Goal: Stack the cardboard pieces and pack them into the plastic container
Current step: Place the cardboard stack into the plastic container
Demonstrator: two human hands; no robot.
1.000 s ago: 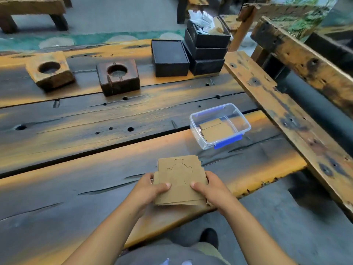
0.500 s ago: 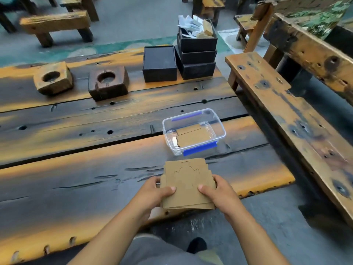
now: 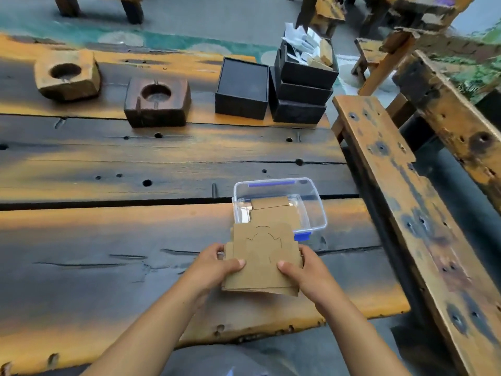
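Since half a second ago I see the cardboard stack (image 3: 261, 260) closer to the plastic container (image 3: 311, 207), its far edge now overlapping the container's near rim. Both hands, left hand (image 3: 214, 264) and right hand (image 3: 303, 270), clamp the stack's sides. Cardboard already lies inside the container. Left of the container the surface (image 3: 108, 240) lies bare.

Brown card, clear tub, orange-and-black wood

The cardboard stack (image 3: 261, 260) is plain tan-brown with a thin cut outline on top; the tub (image 3: 315, 198) is clear with blue clips and tan card inside. The table (image 3: 135, 234) is streaked orange and charcoal. Boxes (image 3: 242, 89) are matte black; one block (image 3: 67, 76) is pale tan, the other (image 3: 157, 101) dark brown.
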